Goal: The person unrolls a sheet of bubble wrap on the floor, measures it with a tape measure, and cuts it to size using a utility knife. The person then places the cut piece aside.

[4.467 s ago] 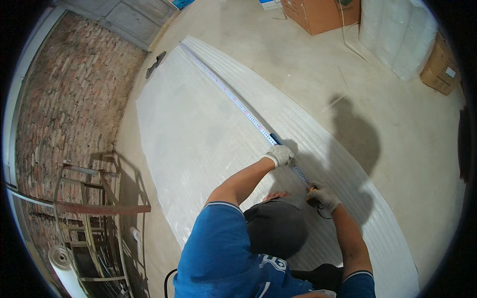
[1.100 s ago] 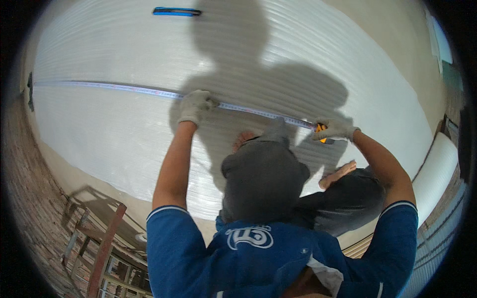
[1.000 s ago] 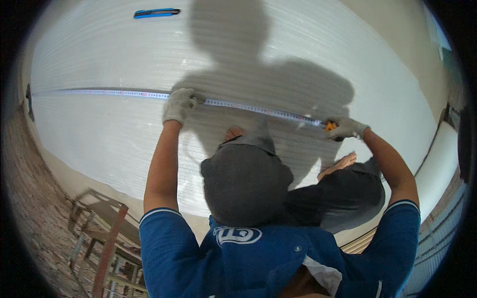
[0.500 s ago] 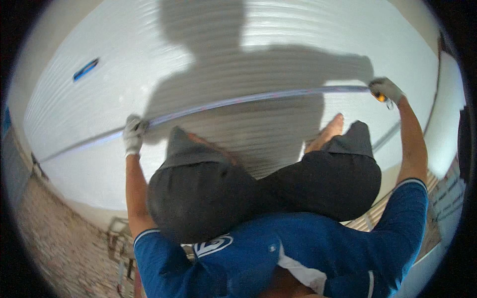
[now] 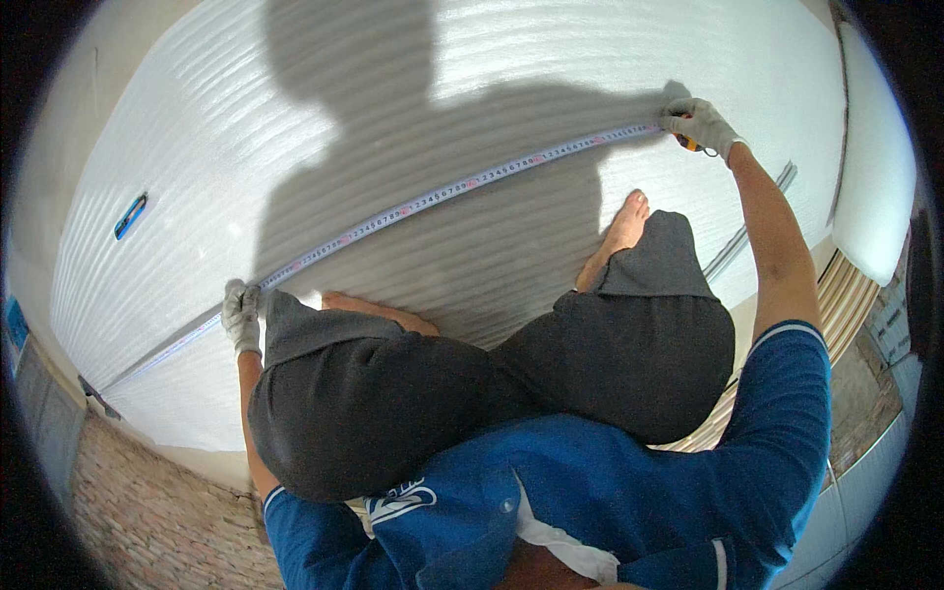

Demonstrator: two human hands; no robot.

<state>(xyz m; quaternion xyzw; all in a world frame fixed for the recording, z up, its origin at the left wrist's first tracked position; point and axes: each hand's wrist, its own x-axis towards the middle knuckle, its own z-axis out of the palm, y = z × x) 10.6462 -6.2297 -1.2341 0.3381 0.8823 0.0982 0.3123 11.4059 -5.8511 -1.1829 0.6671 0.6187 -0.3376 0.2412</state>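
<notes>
A white tape measure blade [image 5: 433, 200] stretches across a large white foam sheet [image 5: 551, 59] with fine ridges. My gloved left hand [image 5: 241, 315] is closed on the blade near my left knee. Past that hand the blade runs on to the sheet's left edge. At the far right my gloved right hand [image 5: 701, 123] grips the orange and black tape measure case [image 5: 685, 141], which its fingers partly cover. A small loop hangs from the case. My bare feet rest on the sheet, between the blade and my legs.
A blue utility knife [image 5: 130, 216] lies on the sheet at the left. Thin grey strips [image 5: 752, 221] lie beside my right forearm. A white foam roll [image 5: 875, 157] stands at the right edge, with long pale slats [image 5: 846, 300] below it. Rough brickwork [image 5: 167, 511] fills the lower left.
The view has turned, so the blade slants more and the knife sits lower in it. My right hand appears higher and further left, my left hand lower. Both keep hold of the tape measure.
</notes>
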